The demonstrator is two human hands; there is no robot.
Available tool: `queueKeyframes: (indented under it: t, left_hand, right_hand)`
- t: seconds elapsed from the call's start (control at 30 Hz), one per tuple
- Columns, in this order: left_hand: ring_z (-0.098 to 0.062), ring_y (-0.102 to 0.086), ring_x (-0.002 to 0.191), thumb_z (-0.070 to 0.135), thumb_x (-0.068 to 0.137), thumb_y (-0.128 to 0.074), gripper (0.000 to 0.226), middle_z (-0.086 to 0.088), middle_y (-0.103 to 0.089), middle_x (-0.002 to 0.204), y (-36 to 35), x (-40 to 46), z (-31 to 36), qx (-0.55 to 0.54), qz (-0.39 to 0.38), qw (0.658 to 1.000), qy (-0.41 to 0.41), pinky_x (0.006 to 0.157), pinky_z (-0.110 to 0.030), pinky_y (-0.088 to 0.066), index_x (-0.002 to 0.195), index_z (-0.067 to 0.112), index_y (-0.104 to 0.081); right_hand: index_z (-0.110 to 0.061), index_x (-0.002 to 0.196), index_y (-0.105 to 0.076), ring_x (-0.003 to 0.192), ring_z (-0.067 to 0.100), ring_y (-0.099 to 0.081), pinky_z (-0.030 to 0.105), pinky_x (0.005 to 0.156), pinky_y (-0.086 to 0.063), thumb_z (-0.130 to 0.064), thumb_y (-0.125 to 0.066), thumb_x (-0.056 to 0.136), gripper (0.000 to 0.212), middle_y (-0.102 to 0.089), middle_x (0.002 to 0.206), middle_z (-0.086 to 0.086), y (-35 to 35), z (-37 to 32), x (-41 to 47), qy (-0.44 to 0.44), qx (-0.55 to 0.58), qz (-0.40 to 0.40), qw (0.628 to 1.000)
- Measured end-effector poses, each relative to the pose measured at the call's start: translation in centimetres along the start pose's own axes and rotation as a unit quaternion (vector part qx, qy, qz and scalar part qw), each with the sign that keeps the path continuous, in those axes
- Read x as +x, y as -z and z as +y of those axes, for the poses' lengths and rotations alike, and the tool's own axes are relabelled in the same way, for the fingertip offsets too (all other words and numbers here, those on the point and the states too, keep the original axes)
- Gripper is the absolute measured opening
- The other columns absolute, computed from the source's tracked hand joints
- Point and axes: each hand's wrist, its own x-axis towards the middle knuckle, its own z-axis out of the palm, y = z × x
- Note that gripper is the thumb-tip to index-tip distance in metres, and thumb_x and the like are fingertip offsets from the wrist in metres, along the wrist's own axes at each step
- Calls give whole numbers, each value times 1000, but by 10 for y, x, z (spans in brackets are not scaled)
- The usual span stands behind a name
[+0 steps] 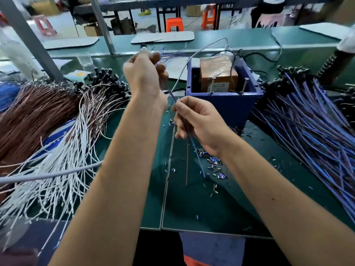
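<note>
My left hand point(144, 73) is raised above the green table point(201, 204), fingers curled round the top of a thin bundle of blue and red wires point(194, 148), with a black end piece point(143, 46) poking out above the fist. Lower down, my right hand point(197, 120) pinches the same wires between thumb and fingers. The wires' loose ends hang below it, over a scatter of small cut sleeve bits point(213, 164).
A blue box point(226, 100) holding a copper-coloured block stands just behind my right hand. Piles of brown and white wires point(48, 131) lie at the left, blue wires point(311, 123) at the right. A grey cable point(48, 175) crosses under my left forearm.
</note>
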Motion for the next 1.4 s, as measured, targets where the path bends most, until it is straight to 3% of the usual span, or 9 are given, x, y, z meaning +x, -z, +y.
queueKeyframes:
  t: [0.17, 0.37, 0.43, 0.57, 0.63, 0.73, 0.93, 1.13, 1.4]
  left_hand:
    - [-7, -39, 48, 19, 111, -43, 22, 1, -50, 65, -5, -2, 25, 15, 16, 999, -46, 43, -23, -31, 97, 5, -53]
    - [-11, -43, 58, 17, 110, -41, 29, 5, -52, 66, -4, -21, 5, 133, -36, 936, -323, 54, -33, -35, 86, 13, -56]
    - [-13, -46, 52, 17, 109, -43, 34, 6, -55, 62, -5, -38, -24, 219, -124, 889, -382, 48, -36, -37, 80, 6, -58]
    - [-26, -55, 66, 25, 105, -55, 34, -6, -62, 80, 6, -66, -87, 464, -284, 698, -466, 56, -42, -45, 83, -1, -60]
    - [-29, -62, 79, 25, 106, -56, 27, -6, -66, 94, 13, -69, -106, 497, -343, 663, -443, 64, -43, -51, 96, 1, -66]
    - [-29, -67, 83, 27, 107, -55, 24, -2, -70, 94, 22, -66, -118, 508, -354, 669, -410, 67, -46, -52, 111, 7, -69]
    - [-17, -54, 68, 24, 103, -63, 21, 6, -60, 77, 35, -50, -124, 484, -348, 704, -385, 63, -42, -47, 90, 9, -66]
    - [-20, -57, 72, 22, 99, -67, 13, 2, -63, 80, 44, -39, -127, 487, -286, 730, -385, 65, -40, -46, 92, 12, -68]
    - [-15, -65, 75, 16, 96, -71, 7, 5, -69, 80, 40, -44, -124, 439, -336, 748, -367, 68, -39, -52, 93, 10, -74]
  right_hand:
    - [-10, 94, -68, 47, 14, -43, 22, 49, -43, -19, -57, 108, 19, -59, 62, 1, 59, 1, -20, 20, -178, 5, 984]
    - [-12, 87, -75, 53, 8, -55, 20, 56, -45, -21, -68, 101, 18, -67, 61, 0, 113, 10, -42, 72, -313, 133, 938]
    - [-16, 86, -76, 55, 9, -57, 23, 58, -47, -22, -71, 100, 16, -67, 62, 0, 119, 13, -46, 84, -334, 147, 927]
    - [-26, 79, -74, 56, 5, -56, 19, 59, -45, -21, -73, 96, 18, -65, 61, -3, 114, 14, -50, 111, -342, 131, 924]
    - [-29, 73, -70, 57, 4, -58, 22, 58, -45, -15, -70, 95, 26, -66, 61, -4, 115, 13, -51, 124, -343, 126, 923]
    - [-36, 71, -68, 58, 6, -62, 24, 59, -46, -12, -70, 95, 34, -69, 63, -4, 117, 12, -51, 124, -358, 134, 916]
    - [-22, 78, -77, 58, 7, -66, 21, 59, -50, -32, -83, 89, 15, -73, 65, -2, 124, 17, -49, 97, -329, 157, 926]
    - [-17, 80, -77, 49, 1, -55, 14, 53, -45, -23, -78, 93, 15, -74, 64, 0, 133, 15, -49, 31, -213, 232, 949]
    - [-21, 72, -77, 49, 8, -52, 16, 52, -44, -23, -78, 93, 22, -74, 64, 6, 120, 17, -48, 30, -198, 171, 965]
